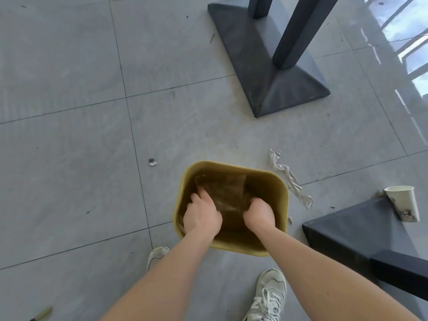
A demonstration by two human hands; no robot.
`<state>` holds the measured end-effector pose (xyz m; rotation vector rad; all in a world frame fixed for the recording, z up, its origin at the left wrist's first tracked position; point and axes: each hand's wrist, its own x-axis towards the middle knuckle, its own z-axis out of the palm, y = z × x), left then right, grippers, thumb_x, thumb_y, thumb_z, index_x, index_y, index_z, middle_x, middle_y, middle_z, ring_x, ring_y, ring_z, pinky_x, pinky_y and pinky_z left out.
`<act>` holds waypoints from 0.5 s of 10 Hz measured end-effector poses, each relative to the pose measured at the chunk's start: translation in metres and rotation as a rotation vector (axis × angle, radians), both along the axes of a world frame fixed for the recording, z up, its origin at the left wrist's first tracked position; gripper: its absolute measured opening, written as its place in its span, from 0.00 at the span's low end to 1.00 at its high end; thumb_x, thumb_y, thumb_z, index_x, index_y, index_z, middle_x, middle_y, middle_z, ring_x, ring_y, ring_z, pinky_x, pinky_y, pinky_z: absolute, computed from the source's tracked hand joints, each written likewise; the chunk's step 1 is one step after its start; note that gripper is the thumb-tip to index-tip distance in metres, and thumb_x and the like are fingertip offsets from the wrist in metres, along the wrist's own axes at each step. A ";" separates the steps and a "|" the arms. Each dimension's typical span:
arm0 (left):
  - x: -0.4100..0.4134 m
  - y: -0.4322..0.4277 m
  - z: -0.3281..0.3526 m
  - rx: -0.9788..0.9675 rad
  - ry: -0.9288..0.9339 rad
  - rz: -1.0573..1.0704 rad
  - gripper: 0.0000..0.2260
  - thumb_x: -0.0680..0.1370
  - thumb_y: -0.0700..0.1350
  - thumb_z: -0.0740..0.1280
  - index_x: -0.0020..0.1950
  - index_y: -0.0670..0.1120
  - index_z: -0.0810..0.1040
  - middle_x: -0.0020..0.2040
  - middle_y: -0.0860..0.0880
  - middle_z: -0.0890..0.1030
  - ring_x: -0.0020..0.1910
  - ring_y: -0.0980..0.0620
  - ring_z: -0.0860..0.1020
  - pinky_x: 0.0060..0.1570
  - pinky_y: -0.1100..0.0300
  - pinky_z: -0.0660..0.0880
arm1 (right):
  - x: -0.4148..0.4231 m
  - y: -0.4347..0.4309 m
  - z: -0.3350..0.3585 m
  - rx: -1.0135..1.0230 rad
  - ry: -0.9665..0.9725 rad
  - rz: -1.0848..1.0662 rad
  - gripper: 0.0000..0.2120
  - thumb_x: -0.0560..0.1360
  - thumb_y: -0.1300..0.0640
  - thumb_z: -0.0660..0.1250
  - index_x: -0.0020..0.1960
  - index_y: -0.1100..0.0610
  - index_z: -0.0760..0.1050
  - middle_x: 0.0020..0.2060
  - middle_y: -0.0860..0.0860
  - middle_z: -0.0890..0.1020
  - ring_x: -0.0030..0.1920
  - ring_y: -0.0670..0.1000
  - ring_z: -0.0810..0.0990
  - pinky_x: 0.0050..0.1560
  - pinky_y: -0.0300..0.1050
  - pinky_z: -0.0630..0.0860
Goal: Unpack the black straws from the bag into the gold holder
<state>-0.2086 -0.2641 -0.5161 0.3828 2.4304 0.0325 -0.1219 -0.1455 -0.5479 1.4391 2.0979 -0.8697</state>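
Note:
A gold square bin (261, 174) stands on the grey tiled floor just in front of my feet. Inside it lies a crumpled clear plastic bag (227, 193). Both my hands reach down into the bin. My left hand (201, 214) grips the bag's left side and my right hand (259, 212) grips its right side, fingers curled into the plastic. No black straws show in this view.
A dark table base (266, 72) with two posts stands at the back. Another dark base (347, 230) lies close on the right, with a tipped paper cup (403, 202) on it. White torn wrappers (289, 179) lie beside the bin. My shoes (268, 295) are below.

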 end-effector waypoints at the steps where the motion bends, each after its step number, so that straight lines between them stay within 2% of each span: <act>1: 0.000 -0.004 0.022 0.057 0.003 -0.085 0.32 0.80 0.49 0.62 0.80 0.47 0.51 0.69 0.43 0.69 0.61 0.44 0.75 0.55 0.50 0.79 | 0.000 0.004 0.020 0.031 0.032 -0.031 0.07 0.78 0.59 0.65 0.56 0.54 0.76 0.42 0.49 0.80 0.40 0.51 0.80 0.43 0.48 0.79; 2: -0.003 -0.006 0.056 0.050 -0.004 -0.171 0.32 0.80 0.50 0.59 0.81 0.48 0.49 0.71 0.44 0.66 0.63 0.45 0.72 0.59 0.51 0.75 | -0.001 0.007 0.057 0.012 0.065 -0.050 0.14 0.78 0.54 0.65 0.64 0.51 0.74 0.48 0.47 0.82 0.48 0.53 0.82 0.49 0.50 0.81; 3: -0.011 -0.008 0.100 0.030 0.003 -0.219 0.31 0.81 0.51 0.57 0.81 0.48 0.48 0.72 0.45 0.64 0.66 0.45 0.69 0.64 0.51 0.70 | -0.003 0.009 0.103 0.005 0.070 -0.025 0.17 0.77 0.52 0.64 0.65 0.49 0.74 0.49 0.46 0.81 0.49 0.52 0.80 0.48 0.48 0.79; 5: -0.023 -0.013 0.202 0.044 0.060 -0.396 0.30 0.81 0.51 0.53 0.81 0.47 0.47 0.78 0.42 0.60 0.74 0.42 0.62 0.70 0.46 0.65 | -0.007 0.003 0.209 0.096 0.102 0.157 0.17 0.77 0.51 0.63 0.65 0.50 0.73 0.57 0.49 0.79 0.57 0.54 0.78 0.55 0.51 0.78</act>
